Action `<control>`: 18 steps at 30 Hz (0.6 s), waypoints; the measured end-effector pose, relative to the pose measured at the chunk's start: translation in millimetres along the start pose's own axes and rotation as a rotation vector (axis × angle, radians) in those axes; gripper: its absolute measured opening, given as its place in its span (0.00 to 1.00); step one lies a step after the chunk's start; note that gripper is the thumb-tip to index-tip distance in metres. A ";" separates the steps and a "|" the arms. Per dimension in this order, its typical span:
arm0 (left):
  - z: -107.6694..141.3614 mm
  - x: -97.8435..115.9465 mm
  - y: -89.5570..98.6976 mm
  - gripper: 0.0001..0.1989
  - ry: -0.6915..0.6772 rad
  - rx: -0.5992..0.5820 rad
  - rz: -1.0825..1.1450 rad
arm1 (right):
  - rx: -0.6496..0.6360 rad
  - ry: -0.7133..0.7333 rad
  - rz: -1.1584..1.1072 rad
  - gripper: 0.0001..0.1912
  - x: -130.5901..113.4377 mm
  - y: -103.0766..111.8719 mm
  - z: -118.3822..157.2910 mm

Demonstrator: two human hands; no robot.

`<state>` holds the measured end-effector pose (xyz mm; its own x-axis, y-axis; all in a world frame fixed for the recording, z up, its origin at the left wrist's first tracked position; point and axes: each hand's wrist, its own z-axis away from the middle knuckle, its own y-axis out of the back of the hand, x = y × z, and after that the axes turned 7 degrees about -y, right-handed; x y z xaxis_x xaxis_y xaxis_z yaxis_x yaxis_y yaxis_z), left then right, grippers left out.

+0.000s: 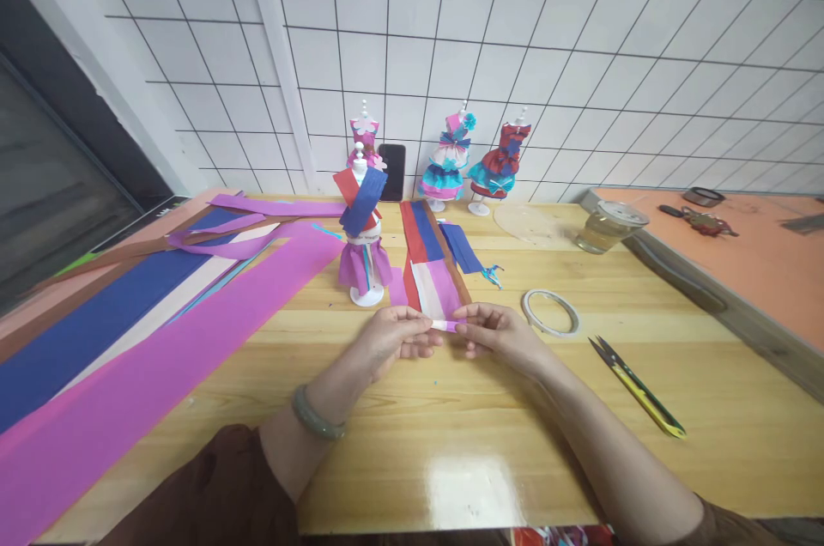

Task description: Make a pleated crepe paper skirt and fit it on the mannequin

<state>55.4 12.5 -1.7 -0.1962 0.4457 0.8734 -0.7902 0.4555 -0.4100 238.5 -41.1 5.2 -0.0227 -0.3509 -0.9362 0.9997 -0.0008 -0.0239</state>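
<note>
- Pinches a narrow, flat white-and-purple paper strip (pixel 444 325) at its left end, with thumb and forefinger of the left hand (pixel 396 336) closed and the rest loosely curled.
- Grips its right end likewise with the right hand (pixel 497 333).
- Shows, at twelve o'clock from it, flat layered paper bands (pixel 421 233) in red, blue, white and purple.
- Has, at ten o'clock, a round-based dress form (pixel 366 295) in gathered purple skirt.
- Includes, at three, a smooth tape ring (pixel 552 312); at four, slim yellow-edged snips (pixel 637 387).
</note>
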 end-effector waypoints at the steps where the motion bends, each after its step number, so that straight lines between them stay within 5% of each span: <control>1: -0.2 0.1 0.2 0.10 -0.004 0.011 0.004 | -0.002 0.000 0.007 0.20 0.0 0.5 -0.1; 18: -0.5 0.3 -1.8 0.15 -0.084 0.103 -0.097 | -0.003 -0.038 0.032 0.16 -3.0 8.7 2.6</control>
<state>57.0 12.2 -0.9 -0.1605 0.3350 0.9284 -0.8622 0.4102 -0.2971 247.3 -42.5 8.7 0.0100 -0.3864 -0.9223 0.9999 0.0137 0.0051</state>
